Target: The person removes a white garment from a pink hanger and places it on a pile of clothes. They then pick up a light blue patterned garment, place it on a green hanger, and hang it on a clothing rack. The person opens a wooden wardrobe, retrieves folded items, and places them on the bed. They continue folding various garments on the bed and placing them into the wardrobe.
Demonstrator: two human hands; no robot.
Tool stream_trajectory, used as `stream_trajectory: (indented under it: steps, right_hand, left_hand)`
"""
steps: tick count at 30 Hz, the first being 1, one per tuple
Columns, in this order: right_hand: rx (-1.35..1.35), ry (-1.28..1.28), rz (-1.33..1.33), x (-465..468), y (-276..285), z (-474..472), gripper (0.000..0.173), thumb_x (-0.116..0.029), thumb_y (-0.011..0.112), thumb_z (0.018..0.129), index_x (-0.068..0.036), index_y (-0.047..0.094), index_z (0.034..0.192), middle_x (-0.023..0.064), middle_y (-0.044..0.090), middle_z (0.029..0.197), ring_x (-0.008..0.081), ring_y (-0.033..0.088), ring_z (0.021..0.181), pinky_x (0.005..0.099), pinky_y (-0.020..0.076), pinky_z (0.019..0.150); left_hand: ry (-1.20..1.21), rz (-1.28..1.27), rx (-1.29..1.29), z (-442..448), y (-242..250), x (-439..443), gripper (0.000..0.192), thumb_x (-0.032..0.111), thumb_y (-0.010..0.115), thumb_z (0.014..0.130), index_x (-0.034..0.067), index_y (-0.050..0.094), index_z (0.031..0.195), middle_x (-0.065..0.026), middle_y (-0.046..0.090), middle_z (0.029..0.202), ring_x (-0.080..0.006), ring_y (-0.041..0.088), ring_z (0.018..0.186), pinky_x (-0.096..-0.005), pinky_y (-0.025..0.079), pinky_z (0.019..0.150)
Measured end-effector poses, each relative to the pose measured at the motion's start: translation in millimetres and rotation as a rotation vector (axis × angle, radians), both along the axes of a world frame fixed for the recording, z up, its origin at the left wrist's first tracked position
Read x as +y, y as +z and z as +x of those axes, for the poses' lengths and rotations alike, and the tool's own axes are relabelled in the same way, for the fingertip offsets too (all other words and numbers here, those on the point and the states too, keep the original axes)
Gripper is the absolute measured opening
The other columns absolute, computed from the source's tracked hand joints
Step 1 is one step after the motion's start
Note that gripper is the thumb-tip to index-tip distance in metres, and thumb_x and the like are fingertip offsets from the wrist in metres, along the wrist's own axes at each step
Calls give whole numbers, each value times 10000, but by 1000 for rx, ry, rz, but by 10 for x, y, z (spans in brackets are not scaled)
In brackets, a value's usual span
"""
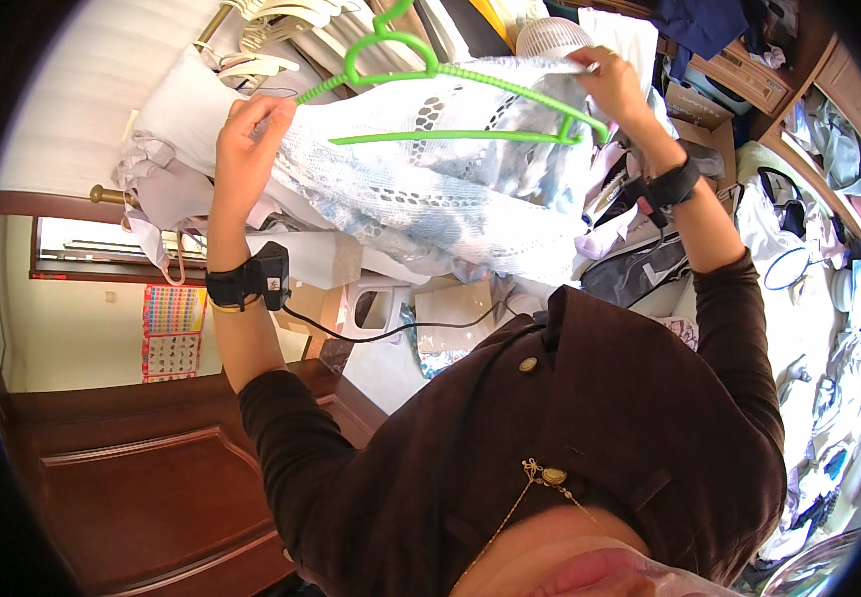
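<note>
A white and pale blue openwork knit garment (430,201) hangs spread between my raised hands. Over its upper part lies a bright green plastic clothes hanger (497,136), its hook running off the top of the picture. The left end of the hanger meets my left hand (251,142), which pinches the garment there; the tip is hidden by cloth and fingers. My right hand (615,86) pinches the garment's upper edge between thumb and fingers. Just below that hand, the hanger's right end sticks out uncovered in front of the knit.
White hangers (281,19) with clothes crowd a brass rail (210,26) at top left. Behind the garment are a white stool (378,306), cardboard boxes (699,112) and a dark bag (635,269). A black cable (370,339) runs from my left wrist device (273,276). A wooden door (154,492) stands lower left.
</note>
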State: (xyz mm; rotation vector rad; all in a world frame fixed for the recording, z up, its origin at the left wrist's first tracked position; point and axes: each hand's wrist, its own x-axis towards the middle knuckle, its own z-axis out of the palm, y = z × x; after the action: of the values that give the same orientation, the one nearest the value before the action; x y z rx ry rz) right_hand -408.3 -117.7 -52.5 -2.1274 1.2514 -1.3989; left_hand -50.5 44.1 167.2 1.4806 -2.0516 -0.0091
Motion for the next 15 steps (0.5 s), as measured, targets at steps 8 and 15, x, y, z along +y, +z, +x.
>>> stream_trajectory:
  steps: [8, 15]
  right_hand:
    - [-139, -16, -105, -95, 756, -299, 246, -115, 597, 805, 48, 598, 990, 172, 636, 834, 247, 619, 766, 337, 475, 686]
    - [-59, -102, -314, 52, 1280, -286, 251, -91, 562, 782, 19, 611, 1001, 251, 625, 846, 370, 629, 818, 362, 476, 676]
  left_hand:
    - [170, -89, -22, -69, -428, 25, 170, 187, 629, 846, 20, 604, 823, -55, 573, 755, -191, 525, 712, -277, 414, 661]
    - [62, 76, -85, -95, -559, -12, 176, 204, 615, 851, 30, 587, 854, -63, 585, 790, -199, 560, 723, -284, 436, 664]
